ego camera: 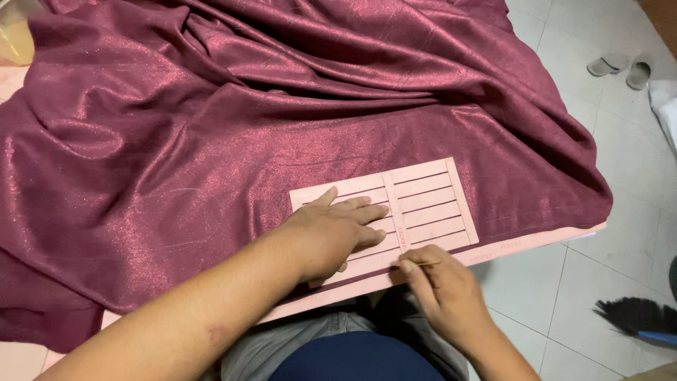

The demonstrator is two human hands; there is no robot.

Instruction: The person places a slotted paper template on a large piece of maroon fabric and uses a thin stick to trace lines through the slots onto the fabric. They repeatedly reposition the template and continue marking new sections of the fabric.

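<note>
**Marking along a slotted template on maroon cloth**

A person is sitting at the near edge of a pink worktop (493, 250), which is largely covered by a wide spread of shimmering maroon fabric (211, 141). A pink slotted template (423, 201), a flat rectangle with rows of long cut-out slots and a central rib, is lying on the fabric near the worktop's front edge, slightly tilted.

The left hand (335, 233) is lying flat and open, palm down, fingers spread across the left half of the template; it is gripping nothing, only pressing the template against the cloth. The right hand (444, 289) is pinched closed, thumb and forefinger holding a thin stick-like marking tool (422, 264), whose tip is sitting at the lower edge of the template, just below the central rib.

As for progress, this looks like an early stage, to my judgement: the fabric is lying in loose folds over most of the worktop, no cuts are showing, and any marks already drawn are too faint to make out. The tool's position at the bottom edge suggests one line is being traced there; whether the other slots have been traced I cannot tell.

Beyond the worktop, a pair of grey slippers (620, 69) is resting on the tiled floor (606, 282), and a dark broom head (635, 316) is poking in at the lower right.
</note>
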